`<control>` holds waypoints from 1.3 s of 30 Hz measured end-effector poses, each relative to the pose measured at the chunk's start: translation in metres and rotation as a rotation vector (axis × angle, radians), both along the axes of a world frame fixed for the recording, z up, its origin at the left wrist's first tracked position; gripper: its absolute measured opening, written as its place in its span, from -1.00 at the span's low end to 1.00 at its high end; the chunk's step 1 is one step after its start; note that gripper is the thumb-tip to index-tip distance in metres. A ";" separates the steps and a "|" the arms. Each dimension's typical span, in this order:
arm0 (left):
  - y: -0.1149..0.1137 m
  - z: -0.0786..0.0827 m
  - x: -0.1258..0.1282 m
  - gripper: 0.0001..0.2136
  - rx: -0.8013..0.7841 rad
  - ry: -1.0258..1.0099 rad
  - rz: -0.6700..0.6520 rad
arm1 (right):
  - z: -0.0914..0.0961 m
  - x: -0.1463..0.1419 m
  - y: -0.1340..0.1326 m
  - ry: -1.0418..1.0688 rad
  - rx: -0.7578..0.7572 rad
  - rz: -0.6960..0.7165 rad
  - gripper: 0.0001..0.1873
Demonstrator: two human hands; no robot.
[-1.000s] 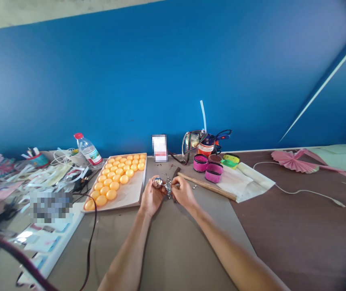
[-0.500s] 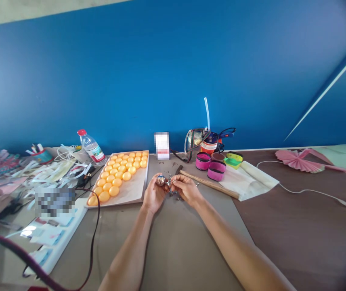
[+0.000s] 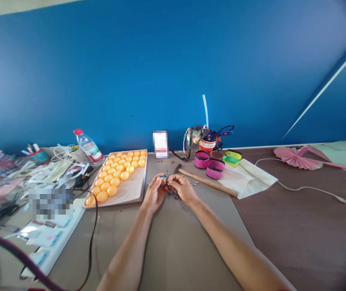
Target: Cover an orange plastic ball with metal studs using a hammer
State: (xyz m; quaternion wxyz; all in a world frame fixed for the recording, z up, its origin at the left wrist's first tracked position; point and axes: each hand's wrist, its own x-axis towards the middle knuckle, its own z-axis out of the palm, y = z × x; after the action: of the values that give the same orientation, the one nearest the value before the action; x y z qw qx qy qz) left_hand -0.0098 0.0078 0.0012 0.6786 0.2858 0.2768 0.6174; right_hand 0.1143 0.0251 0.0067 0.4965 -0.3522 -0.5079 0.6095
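My left hand (image 3: pixel 154 195) is curled around a small shiny ball covered in glittering pieces (image 3: pixel 163 179), held just above the grey table (image 3: pixel 173 246). My right hand (image 3: pixel 183 188) is pinched together against that ball from the right; whatever its fingertips hold is too small to make out. A little heap of small silvery bits (image 3: pixel 173 193) lies on the table under the hands. A hammer with a wooden handle (image 3: pixel 208 182) rests just behind my right hand.
A tray (image 3: pixel 130 193) of several orange balls (image 3: pixel 112 180) sits to the left. Pink tape rolls (image 3: pixel 209 163), a glue gun in a cup (image 3: pixel 209 139), a water bottle (image 3: pixel 88 148), black cable (image 3: pixel 91 230), paper scraps and pink paper fans (image 3: pixel 292 157) lie around.
My right hand has closed in from beside the silvery bits until its fingertips meet the ball in my left hand. The view shifted slightly.
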 end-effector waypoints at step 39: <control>-0.007 -0.001 0.009 -0.74 0.051 0.154 0.047 | -0.004 0.002 -0.001 -0.145 -0.029 -0.069 -0.75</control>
State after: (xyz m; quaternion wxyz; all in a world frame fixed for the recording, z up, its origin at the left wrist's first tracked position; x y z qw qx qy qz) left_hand -0.0010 0.0010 0.0005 0.6331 0.3433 0.3190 0.6161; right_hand 0.1167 0.0241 0.0026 0.4741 -0.4198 -0.5212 0.5722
